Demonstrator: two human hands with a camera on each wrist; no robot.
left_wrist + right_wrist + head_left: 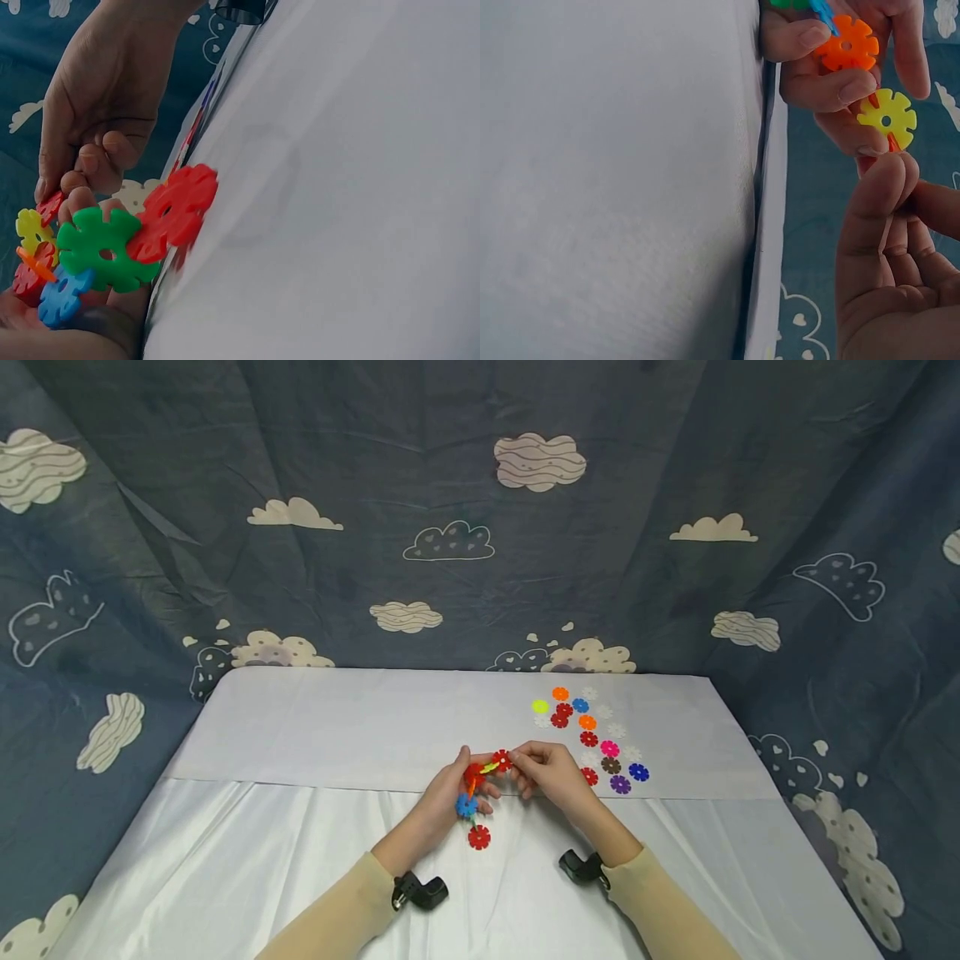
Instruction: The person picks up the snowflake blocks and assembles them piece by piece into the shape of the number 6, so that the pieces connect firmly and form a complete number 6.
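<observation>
A chain of interlocking plastic flower discs [467,806] is held up above the table. My left hand [437,797] grips it around its middle, fingers curled at the orange disc [862,54]. From that hand hang a blue disc [58,298], a green disc [79,244] and a large-looking red disc [187,199] at the lower end. Toward the other end is a yellow disc [901,111]. My right hand [558,774] pinches the red end disc [501,760] slotted into the yellow one; in the right wrist view fingertips mostly hide it.
Loose discs lie scattered on the white table [300,735], right of and behind my hands: among them an orange disc [560,693], a brown disc [611,766], a purple disc [620,785] and a blue disc [639,772]. A dark cloud-patterned curtain [375,460] hangs behind.
</observation>
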